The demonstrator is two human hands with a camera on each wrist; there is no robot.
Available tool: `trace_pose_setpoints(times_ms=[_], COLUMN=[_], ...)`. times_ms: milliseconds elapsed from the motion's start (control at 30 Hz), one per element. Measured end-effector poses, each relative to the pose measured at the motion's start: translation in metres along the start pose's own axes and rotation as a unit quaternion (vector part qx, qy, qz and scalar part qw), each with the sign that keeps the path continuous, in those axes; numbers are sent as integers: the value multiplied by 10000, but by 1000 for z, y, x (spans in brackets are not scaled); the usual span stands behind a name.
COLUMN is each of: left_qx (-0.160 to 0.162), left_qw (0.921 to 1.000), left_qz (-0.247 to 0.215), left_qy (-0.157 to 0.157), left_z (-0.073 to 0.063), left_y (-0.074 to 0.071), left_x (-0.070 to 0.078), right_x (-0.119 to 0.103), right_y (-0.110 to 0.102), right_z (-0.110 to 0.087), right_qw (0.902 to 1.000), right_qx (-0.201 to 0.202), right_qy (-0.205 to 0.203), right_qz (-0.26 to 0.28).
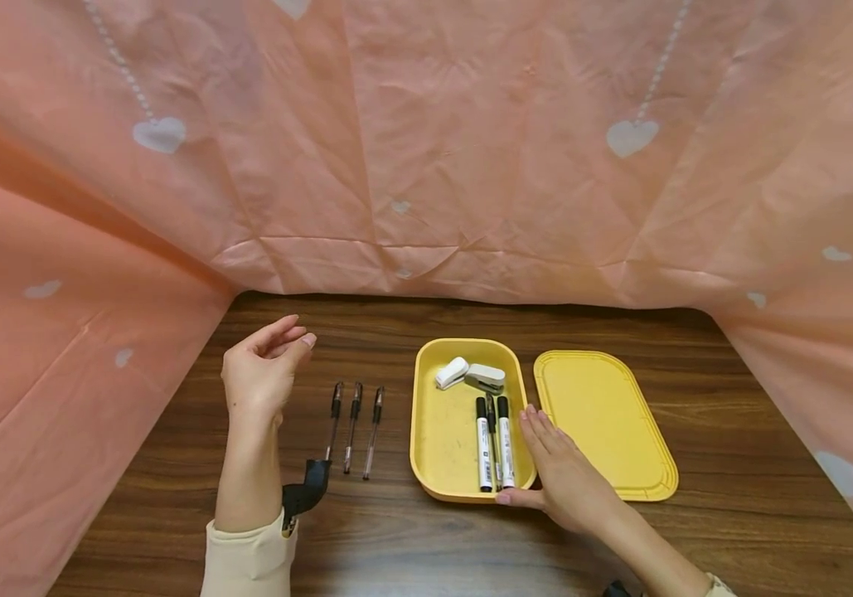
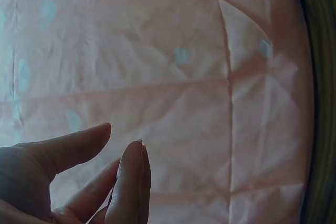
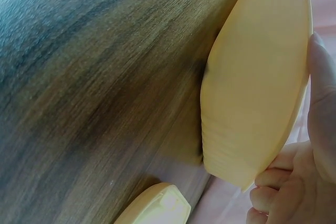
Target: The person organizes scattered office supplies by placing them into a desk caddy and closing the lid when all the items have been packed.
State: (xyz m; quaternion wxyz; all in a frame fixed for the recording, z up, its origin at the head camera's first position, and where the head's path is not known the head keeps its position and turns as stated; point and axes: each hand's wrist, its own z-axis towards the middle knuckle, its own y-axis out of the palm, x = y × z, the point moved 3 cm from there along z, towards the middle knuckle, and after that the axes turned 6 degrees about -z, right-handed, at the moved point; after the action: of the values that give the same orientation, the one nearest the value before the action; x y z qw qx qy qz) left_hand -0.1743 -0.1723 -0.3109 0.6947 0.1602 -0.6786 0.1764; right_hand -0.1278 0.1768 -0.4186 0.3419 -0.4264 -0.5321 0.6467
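Note:
My left hand (image 1: 264, 365) is raised over the table, left of three black-capped pens (image 1: 355, 423) lying side by side. Its fingers are loosely bent, and a gap shows between thumb and fingertips in the left wrist view, with nothing held. My right hand (image 1: 564, 473) rests against the near right corner of a yellow box (image 1: 433, 439), fingers extended along the right rim and thumb at the near edge. Inside the box lie two white markers (image 1: 483, 448) with a black-capped pen (image 1: 493, 431) between them. Two small white staplers (image 1: 485, 377) sit toward its far end.
A yellow lid (image 1: 601, 423) lies flat on the wooden table (image 1: 396, 547), right of the box. Pink cloth (image 1: 441, 166) with white hearts hangs behind the table and along both sides.

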Motion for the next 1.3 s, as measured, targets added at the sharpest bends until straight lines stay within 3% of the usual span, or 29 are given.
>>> trace_pose_setpoints(times_ms=[233,600,933,1300], left_qx=[309,206,-140,-194], left_qw=[9987,9956,9907,9899], left_qz=[-206,145,255,425], left_qy=[-341,-906,-1327,-1339], left_z=[11,21,24,24], left_y=[-17,-27,-15,2], left_x=[-17,-60,-104,-135], right_x=[-1,-2,-3,-2], right_y=[-2,-3,-4,-5], right_z=[0,-1,0,0], right_qw=[10000,9999,10000,9999], right_qx=[18,80,67,-81], right_qy=[-5,-26,3,62], right_qz=[7,-80,-72,-9])
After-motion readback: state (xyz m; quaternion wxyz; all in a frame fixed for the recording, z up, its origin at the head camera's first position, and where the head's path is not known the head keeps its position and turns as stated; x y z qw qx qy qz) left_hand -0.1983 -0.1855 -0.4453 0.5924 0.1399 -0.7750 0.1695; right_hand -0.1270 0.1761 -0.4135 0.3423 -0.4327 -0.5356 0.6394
